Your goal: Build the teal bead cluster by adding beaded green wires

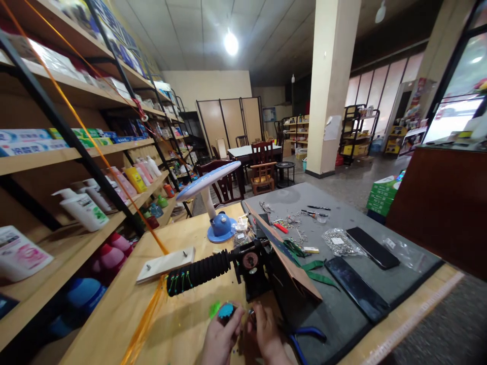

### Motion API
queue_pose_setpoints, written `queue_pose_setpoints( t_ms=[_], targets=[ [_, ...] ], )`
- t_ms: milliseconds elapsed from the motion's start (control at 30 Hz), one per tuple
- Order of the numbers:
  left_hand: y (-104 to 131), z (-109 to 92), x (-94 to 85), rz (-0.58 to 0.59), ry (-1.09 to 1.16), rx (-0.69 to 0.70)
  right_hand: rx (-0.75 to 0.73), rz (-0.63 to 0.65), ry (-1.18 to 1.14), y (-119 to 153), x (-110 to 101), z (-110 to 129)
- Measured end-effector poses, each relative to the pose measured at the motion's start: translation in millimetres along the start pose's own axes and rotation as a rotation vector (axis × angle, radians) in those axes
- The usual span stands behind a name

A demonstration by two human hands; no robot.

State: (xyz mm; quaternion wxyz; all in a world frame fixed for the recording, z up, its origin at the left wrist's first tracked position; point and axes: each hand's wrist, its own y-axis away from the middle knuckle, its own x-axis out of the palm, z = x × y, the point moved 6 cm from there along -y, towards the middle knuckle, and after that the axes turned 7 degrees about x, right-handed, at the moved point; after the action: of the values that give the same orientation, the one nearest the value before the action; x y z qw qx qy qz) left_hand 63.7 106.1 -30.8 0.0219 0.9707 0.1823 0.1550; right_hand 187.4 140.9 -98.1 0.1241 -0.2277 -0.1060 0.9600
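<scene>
Near the bottom middle, my left hand (222, 335) has its fingers closed on a small round blue object (225, 311). Close beside it on the right, my right hand (267, 332) has its fingers pressed together around something small and shiny, too small to name. Beyond both hands stands a black clamp-like device (251, 263) with a ribbed black roll (200, 274) reaching left. Green and yellow threads hang on the roll's left end, and orange strands (146, 317) run past it. A bright green piece (214, 309) lies left of my left hand.
Blue-handled pliers (310, 332) lie right of my right hand. A brown board (291, 266) leans beside the device. The grey mat (338, 309) bears two dark phones, bags of small metal parts and a red tool. A blue lamp (221, 226) stands behind; shelves line the left.
</scene>
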Motion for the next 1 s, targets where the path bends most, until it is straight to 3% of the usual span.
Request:
queue_pose_setpoints(
  t_ms=[1000],
  targets=[
    [-6, 10, -3.7, 0.027, -0.008, -0.009, -0.1, -0.083, 0.168, 8, 26, -26]
  ],
)
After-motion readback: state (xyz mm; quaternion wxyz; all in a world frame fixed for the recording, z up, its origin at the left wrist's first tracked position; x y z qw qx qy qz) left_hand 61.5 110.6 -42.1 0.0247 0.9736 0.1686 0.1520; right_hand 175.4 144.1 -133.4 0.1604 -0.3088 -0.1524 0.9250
